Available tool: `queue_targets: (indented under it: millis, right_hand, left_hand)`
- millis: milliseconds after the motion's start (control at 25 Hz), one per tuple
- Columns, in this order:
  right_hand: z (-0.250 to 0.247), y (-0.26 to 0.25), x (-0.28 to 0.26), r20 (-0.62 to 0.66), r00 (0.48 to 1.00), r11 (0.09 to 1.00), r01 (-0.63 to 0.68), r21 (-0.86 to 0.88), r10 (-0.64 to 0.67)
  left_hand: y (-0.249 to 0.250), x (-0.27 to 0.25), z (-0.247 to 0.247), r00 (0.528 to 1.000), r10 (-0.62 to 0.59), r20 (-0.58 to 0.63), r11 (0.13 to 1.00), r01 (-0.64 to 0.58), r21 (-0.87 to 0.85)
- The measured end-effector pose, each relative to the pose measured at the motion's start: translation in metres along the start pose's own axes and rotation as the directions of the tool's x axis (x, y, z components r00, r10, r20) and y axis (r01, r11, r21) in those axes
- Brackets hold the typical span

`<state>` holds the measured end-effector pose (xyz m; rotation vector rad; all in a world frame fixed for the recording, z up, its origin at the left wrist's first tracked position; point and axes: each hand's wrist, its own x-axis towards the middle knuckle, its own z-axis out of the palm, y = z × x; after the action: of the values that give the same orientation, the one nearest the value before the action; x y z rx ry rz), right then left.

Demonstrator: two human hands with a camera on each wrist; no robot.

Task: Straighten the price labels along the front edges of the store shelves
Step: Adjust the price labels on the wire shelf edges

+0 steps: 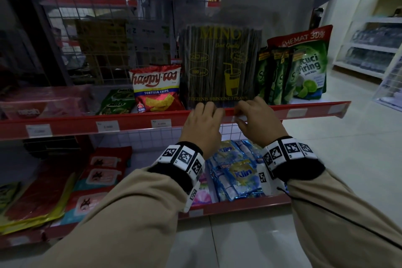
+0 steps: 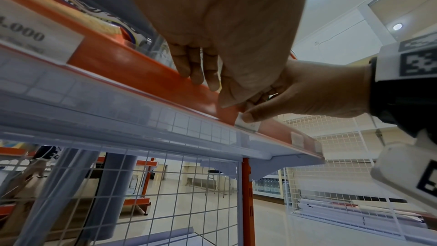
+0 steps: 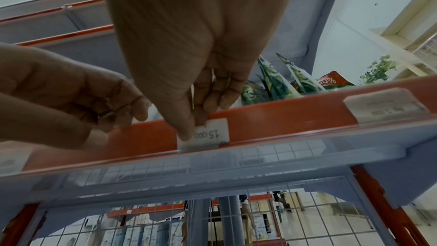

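Note:
A white price label (image 3: 212, 134) printed 15 000 sits in the red front rail (image 1: 134, 121) of the middle shelf. In the right wrist view it reads upside down. My right hand (image 1: 241, 115) pinches the label's left end, thumb (image 3: 187, 128) on its face and fingers behind the rail. Just to the left, my left hand (image 1: 206, 111) grips the rail: fingers (image 2: 201, 70) lie over its top edge and the thumb is on its front. In the left wrist view the label (image 2: 248, 125) peeks out under the right thumb. The hands almost touch.
More labels sit along the rail to the left (image 1: 161, 123) (image 1: 108, 126) and to the right (image 1: 297, 113). A pack of drinking straws (image 1: 219, 65), a chips bag (image 1: 155, 89) and green pouches (image 1: 274, 76) stand behind it. Blue sachets (image 1: 237, 172) fill the lower shelf. Tiled aisle floor lies to the right.

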<state>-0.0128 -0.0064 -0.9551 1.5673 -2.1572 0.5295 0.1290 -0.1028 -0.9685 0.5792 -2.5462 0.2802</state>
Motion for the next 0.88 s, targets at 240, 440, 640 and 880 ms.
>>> queue_targets:
  millis: [240, 440, 640, 880]
  right_hand:
    - [-0.005, -0.001, 0.008, 0.092, 0.995, 1.0, -0.027, 0.004, 0.026]
    - [-0.017, 0.007, 0.01, 0.0, 0.988, 0.898, -0.14, 0.418, 0.154]
    - [-0.014, -0.004, 0.003, -0.141, 0.914, 0.598, -0.128, 0.791, 0.381]
    - [0.0, -0.02, 0.002, -0.093, 0.928, 0.491, -0.103, 0.865, 0.36]
  left_hand:
    - [-0.001, -0.001, 0.001, 1.0, 0.017, 0.007, 1.0, -0.017, -0.004]
    - [-0.003, 0.001, 0.0, 1.0, 0.013, 0.011, 0.998, -0.012, -0.058]
    - [-0.011, 0.006, 0.003, 0.995, -0.07, -0.078, 0.926, 0.035, -0.376]
    - [-0.014, 0.011, 0.004, 0.986, -0.158, -0.06, 0.842, 0.103, -0.53]
